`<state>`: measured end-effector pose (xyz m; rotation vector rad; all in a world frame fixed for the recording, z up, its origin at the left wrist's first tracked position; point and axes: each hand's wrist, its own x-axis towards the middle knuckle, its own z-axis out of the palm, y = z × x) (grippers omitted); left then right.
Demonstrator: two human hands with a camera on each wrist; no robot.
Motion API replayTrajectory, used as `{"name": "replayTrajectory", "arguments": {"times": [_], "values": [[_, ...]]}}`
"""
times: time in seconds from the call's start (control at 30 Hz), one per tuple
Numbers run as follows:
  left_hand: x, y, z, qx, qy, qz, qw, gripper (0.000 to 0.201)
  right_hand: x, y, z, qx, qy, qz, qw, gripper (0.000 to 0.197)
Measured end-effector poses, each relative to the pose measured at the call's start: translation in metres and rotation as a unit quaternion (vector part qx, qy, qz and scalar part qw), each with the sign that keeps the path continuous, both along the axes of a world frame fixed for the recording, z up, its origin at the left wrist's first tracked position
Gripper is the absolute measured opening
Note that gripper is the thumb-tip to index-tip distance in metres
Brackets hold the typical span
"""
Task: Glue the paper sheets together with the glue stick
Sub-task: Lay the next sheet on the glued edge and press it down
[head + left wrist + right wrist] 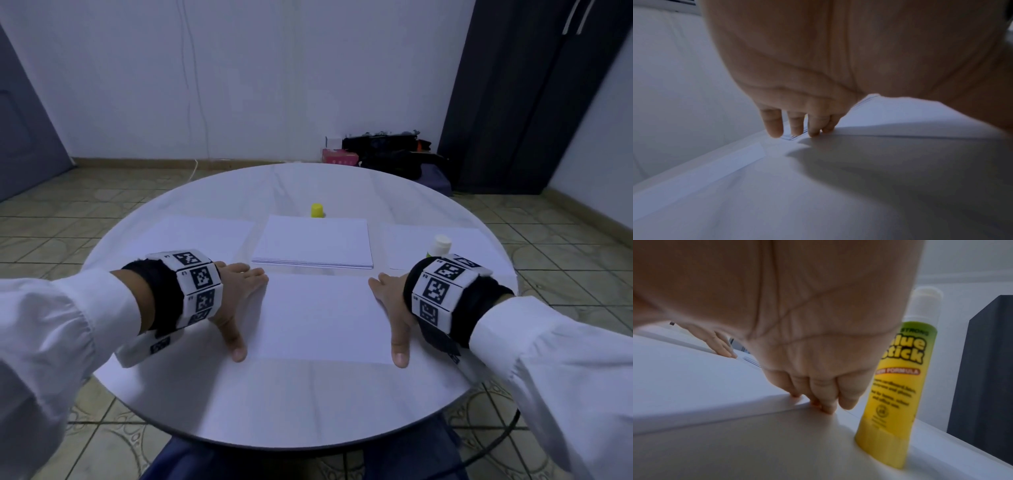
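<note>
A white paper sheet point(318, 318) lies flat on the table in front of me. My left hand point(239, 298) rests at its left edge and my right hand point(390, 301) at its right edge, fingers straight and thumbs stretched along the sides. In the left wrist view the fingertips point(774, 129) touch the sheet's point(900, 162) far corner. The right wrist view shows the fingertips point(824, 402) on the sheet's edge. An uncapped yellow glue stick point(438, 245) point(900, 378) stands upright just right of my right hand. Its yellow cap point(317, 210) stands behind the stack of sheets point(313, 245).
The round white table point(274, 404) also carries a single sheet at the left point(191, 236) and one at the right point(411, 246) under the glue stick. Bags and boxes point(383, 150) lie on the tiled floor by the wall, next to a dark cabinet point(513, 102).
</note>
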<state>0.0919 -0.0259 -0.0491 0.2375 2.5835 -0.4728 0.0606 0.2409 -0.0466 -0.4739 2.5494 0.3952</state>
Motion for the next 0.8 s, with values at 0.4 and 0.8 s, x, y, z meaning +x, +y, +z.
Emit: {"name": "replayTrajectory", "arguments": {"times": [0.4,0.8], "values": [[0.005,0.008,0.014,0.323,0.034,0.196,0.925,0.112,0.009,0.000,0.003,-0.023,0.007,0.010,1.000,0.152],[0.030,-0.019,0.007,0.532,0.082,0.241,0.808,0.032,0.040,0.002,0.025,-0.178,0.020,-0.116,0.977,0.061]]}}
